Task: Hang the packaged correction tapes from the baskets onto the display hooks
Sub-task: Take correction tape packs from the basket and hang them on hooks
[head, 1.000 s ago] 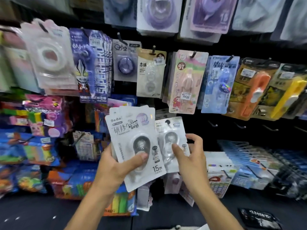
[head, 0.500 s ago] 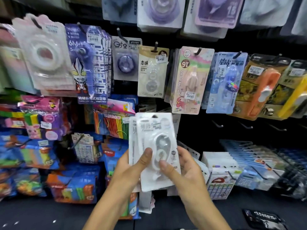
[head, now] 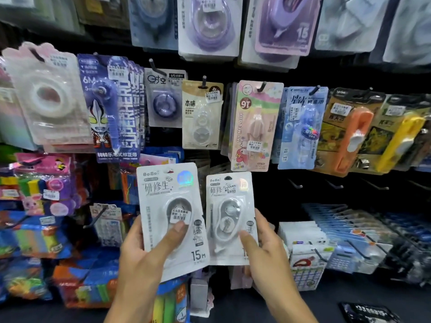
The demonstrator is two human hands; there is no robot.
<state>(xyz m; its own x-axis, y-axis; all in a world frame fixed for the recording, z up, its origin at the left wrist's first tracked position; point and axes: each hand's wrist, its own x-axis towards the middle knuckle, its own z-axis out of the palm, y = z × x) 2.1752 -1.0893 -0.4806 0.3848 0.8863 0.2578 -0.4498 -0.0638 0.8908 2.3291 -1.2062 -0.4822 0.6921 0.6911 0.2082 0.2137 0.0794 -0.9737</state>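
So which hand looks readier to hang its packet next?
Probably the right hand: it pinches one correction tape pack, nearer the bare hooks. The left hand holds its pack farther left.

- Two arms rise into view from the bottom edge, one on each side of the middle.
- Left hand: bare, with no glove, ring or band visible; the thumbnail is short and plain.
- Right hand: bare too, with no ring or band visible; the thumbnail is short and unpainted.
- Both forearms are bare as far as the frame shows them; no sleeve or cuff reaches into view.
- No watch or bracelet shows on either wrist.
- Nothing else of the person shows, only hands, wrists and forearms.
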